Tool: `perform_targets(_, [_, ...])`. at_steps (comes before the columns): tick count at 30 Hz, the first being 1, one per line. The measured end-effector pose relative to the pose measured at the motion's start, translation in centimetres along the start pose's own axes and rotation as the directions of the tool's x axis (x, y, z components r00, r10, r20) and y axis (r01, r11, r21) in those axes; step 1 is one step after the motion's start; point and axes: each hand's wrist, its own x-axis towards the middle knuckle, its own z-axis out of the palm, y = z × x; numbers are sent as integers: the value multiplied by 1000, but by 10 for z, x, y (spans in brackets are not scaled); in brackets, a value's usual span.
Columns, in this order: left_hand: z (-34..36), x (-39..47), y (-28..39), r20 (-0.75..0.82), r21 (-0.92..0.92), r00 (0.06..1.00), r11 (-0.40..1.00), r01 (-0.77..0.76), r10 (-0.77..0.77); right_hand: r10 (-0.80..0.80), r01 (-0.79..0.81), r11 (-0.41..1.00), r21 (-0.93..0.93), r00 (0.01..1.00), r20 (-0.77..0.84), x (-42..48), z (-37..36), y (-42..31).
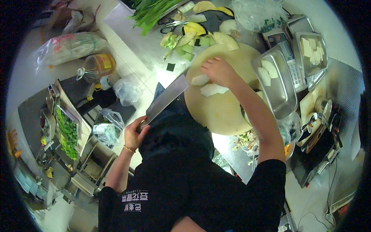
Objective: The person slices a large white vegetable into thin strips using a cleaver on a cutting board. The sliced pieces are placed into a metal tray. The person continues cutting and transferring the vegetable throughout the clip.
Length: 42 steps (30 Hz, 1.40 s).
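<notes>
My left hand grips the handle of a cleaver, its broad blade angled up towards the round cutting board. Over that board, my right hand has its fingers bent downwards. Just beneath and beside it lie two pale melon-like slices, one nearer slice and one farther slice. The right fingertips are partly hidden, so I cannot tell whether they pinch anything. Right of the board, a steel pan holds a few similar pale slices.
Beyond the board lie black-handled scissors, yellow squash pieces, green peelings and leafy greens. A keypad scale and a second pan of pale pieces stand right. At left are an oil jug and trayed greens.
</notes>
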Motion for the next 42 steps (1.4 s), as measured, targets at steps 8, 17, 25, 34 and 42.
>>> perform_targets(8, [30,40,30,-161,23,980,993,-119,121,110,-110,994,27,994,12,1,-12,-5])
perform_targets(17, [35,68,57,-120,-154,992,988,24,-43,533,-523,837,160,846,-24,-11,-3,-15])
perform_targets(25, [30,60,55,-55,-202,995,977,75,-87,358,-445,720,532,895,265,-54,-42,-5])
perform_targets(34, [56,78,49,-36,39,991,991,-131,133,241,-280,949,146,941,239,-53,-24,-23])
perform_targets(42, [72,116,76,-32,383,945,877,-288,325,312,-369,905,212,914,261,-64,1,-34])
